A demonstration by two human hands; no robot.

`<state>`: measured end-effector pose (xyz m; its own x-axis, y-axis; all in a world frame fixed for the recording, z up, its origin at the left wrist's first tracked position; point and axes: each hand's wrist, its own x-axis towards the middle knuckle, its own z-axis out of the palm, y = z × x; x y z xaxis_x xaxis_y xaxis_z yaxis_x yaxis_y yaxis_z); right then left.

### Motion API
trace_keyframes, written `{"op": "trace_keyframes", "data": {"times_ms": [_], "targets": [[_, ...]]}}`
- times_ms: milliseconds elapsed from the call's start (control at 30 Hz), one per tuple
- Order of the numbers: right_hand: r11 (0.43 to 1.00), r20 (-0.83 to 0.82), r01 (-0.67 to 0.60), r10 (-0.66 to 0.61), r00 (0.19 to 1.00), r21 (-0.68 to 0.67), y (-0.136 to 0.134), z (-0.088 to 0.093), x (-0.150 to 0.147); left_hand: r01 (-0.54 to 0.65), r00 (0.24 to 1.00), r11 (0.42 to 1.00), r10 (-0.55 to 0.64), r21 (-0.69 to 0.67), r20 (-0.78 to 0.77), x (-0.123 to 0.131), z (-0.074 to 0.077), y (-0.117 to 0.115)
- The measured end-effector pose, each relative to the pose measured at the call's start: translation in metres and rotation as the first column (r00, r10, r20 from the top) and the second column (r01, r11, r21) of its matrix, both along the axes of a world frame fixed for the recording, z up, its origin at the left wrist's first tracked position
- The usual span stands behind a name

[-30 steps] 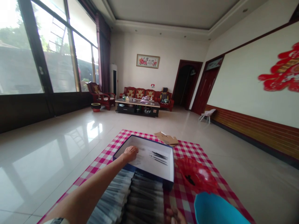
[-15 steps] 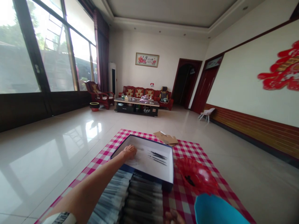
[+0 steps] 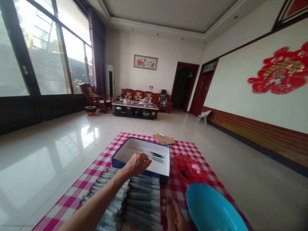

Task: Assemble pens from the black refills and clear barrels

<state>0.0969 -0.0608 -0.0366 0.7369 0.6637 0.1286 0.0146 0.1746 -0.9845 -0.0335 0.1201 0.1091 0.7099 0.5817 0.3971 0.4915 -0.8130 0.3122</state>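
My left hand is over the near edge of a dark blue box with a white inside. Its fingers are curled together; anything in them is too small to make out. Several thin black rods, like pen refills, lie inside the box towards its right, with faint pale ones at the left. In front of the box are stacked rows of clear and dark pen-like tubes, partly covered by my left forearm. Beside their right edge, my right hand has bent fingers drawn close together, and what they hold is unclear.
A red translucent bowl with small black pieces and a blue basin stand at the right on the checkered tablecloth. Flat brown cardboard lies behind the box. Beyond are a low table and red sofa.
My left hand has come back from inside the box, towards me and to the right. My right hand has risen further into view beside the tubes. The whole view has turned slightly right.
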Motion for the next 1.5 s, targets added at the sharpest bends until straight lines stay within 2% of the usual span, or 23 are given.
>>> {"op": "trace_keyframes", "data": {"times_ms": [100,233,333,433,533,600,667,733,800,867,933,1000,1100,1233,1333,1400,1500], "targets": [[1.000,0.078,-0.020,0.020,0.997,0.001,-0.003,0.005,0.000,0.001,0.991,0.999,0.003,-0.036,0.137,-0.002,-0.015,-0.027],[1.000,0.153,-0.014,0.013,0.988,0.003,-0.004,0.007,0.003,0.197,0.876,0.959,-0.078,-0.205,0.476,0.004,-0.043,-0.046],[1.000,0.198,-0.002,0.003,0.980,-0.007,-0.004,0.005,0.002,0.263,0.818,0.925,-0.062,-0.276,0.572,0.010,-0.059,-0.051],[0.999,0.194,0.022,-0.014,0.981,-0.042,-0.005,0.002,0.000,0.213,0.800,0.909,0.049,-0.359,0.598,0.015,-0.069,-0.050],[0.996,0.230,0.074,-0.059,0.971,-0.057,-0.008,0.008,0.002,0.137,0.712,0.839,0.286,-0.526,0.641,0.019,-0.076,-0.047],[0.996,0.329,0.090,-0.077,0.941,-0.024,-0.006,0.025,0.009,0.183,0.602,0.742,0.434,-0.645,0.670,0.021,-0.077,-0.045],[0.999,0.477,0.042,-0.040,0.878,0.006,0.003,0.051,0.020,0.284,0.480,0.644,0.545,-0.710,0.687,0.023,-0.074,-0.045],[0.996,0.661,-0.074,0.087,0.745,-0.048,0.024,0.082,0.033,0.361,0.376,0.575,0.630,-0.734,0.679,0.023,-0.068,-0.044],[0.982,0.791,-0.104,0.187,0.582,-0.156,0.058,0.107,0.045,0.383,0.317,0.537,0.688,-0.751,0.653,0.022,-0.061,-0.044],[0.937,0.857,-0.058,0.340,0.387,-0.345,0.100,0.120,0.055,0.382,0.294,0.518,0.717,-0.765,0.632,0.020,-0.055,-0.044],[0.901,0.846,-0.044,0.420,0.329,-0.431,0.143,0.122,0.061,0.387,0.283,0.512,0.725,-0.766,0.628,0.017,-0.052,-0.042],[0.862,0.821,-0.026,0.491,0.293,-0.506,0.181,0.115,0.063,0.396,0.280,0.511,0.724,-0.763,0.630,0.015,-0.052,-0.041],[0.790,0.768,0.020,0.588,0.254,-0.612,0.220,0.101,0.063,0.395,0.282,0.501,0.731,-0.770,0.621,0.013,-0.055,-0.040],[0.705,0.701,0.088,0.669,0.246,-0.704,0.243,0.086,0.060,0.381,0.293,0.484,0.745,-0.788,0.599,0.013,-0.057,-0.040],[0.687,0.684,0.100,0.679,0.265,-0.720,0.248,0.079,0.058,0.377,0.304,0.471,0.751,-0.798,0.586,0.014,-0.056,-0.040],[0.706,0.696,0.081,0.661,0.280,-0.703,0.249,0.079,0.057,0.369,0.313,0.470,0.749,-0.801,0.584,0.014,-0.056,-0.040],[0.788,0.752,0.019,0.581,0.311,-0.616,0.244,0.090,0.053,0.366,0.333,0.492,0.723,-0.790,0.605,0.017,-0.058,-0.040]]}}
